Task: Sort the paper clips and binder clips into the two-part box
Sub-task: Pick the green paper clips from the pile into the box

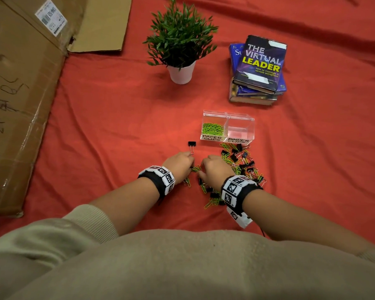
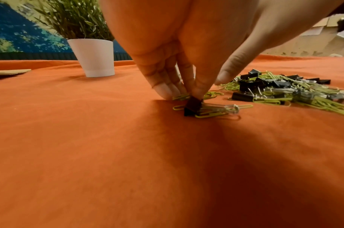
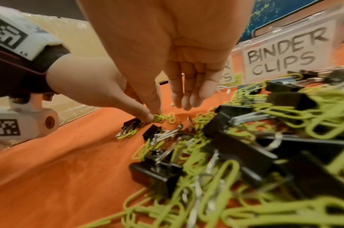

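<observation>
A clear two-part box [image 1: 227, 115] stands on the red cloth. Its left half, labelled PAPER CLIPS, holds green paper clips [image 1: 212, 128]; no clips show in the BINDER CLIPS half [image 3: 284, 61]. A mixed pile of green paper clips and black binder clips [image 1: 240, 163] lies in front of it. My left hand [image 2: 196, 89] reaches down with straight fingers, tips on a small bunch of green paper clips [image 2: 180, 96] beside a black binder clip [image 2: 192, 106]; its thumb stays apart. My right hand [image 3: 179, 104] hovers over the pile's left edge, fingers hanging loose and thumb reaching towards the same bunch [image 3: 164, 118].
One binder clip [image 1: 191, 145] lies alone left of the box. A potted plant in a white pot [image 1: 181, 70] and a stack of books [image 1: 260, 68] stand farther back. A large flat cardboard box [image 1: 20, 94] covers the left side.
</observation>
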{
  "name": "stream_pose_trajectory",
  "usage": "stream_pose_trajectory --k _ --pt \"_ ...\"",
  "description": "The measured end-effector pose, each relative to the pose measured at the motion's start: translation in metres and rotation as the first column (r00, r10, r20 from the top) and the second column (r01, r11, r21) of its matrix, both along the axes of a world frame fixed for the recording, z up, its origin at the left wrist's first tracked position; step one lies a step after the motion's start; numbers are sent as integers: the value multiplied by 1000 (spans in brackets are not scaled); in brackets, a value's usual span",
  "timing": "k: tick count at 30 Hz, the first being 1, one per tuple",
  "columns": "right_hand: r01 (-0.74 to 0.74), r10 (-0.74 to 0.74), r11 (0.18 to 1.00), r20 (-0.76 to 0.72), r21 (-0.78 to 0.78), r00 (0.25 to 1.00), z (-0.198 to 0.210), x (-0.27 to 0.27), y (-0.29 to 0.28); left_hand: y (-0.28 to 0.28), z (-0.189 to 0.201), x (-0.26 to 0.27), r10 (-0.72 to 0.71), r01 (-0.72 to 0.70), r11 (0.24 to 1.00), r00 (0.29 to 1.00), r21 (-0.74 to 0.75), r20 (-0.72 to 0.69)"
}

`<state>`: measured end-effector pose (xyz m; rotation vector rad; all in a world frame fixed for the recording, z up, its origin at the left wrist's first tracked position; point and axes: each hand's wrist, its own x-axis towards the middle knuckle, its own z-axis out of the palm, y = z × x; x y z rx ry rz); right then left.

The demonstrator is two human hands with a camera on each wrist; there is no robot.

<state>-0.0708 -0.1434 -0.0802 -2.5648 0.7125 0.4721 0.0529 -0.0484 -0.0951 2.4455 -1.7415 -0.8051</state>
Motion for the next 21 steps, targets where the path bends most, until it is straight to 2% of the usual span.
stream_pose_trajectory --k 6,12,16,19,21 --pt "-86 86 995 -16 -43 996 -6 8 17 4 1 -3 -59 53 997 992 49 112" --pt "-52 52 999 -11 2 999 -9 4 19 8 1 -1 -122 108 988 983 107 136" --pt "82 -75 991 -64 107 995 6 9 0 7 -2 2 -100 93 991 992 92 81" --pt "215 -229 957 52 197 972 26 19 -31 6 -5 6 -8 9 998 1000 65 -17" --pt "271 -298 944 139 187 944 39 31 -55 4 -4 7 55 -50 997 995 50 -87"
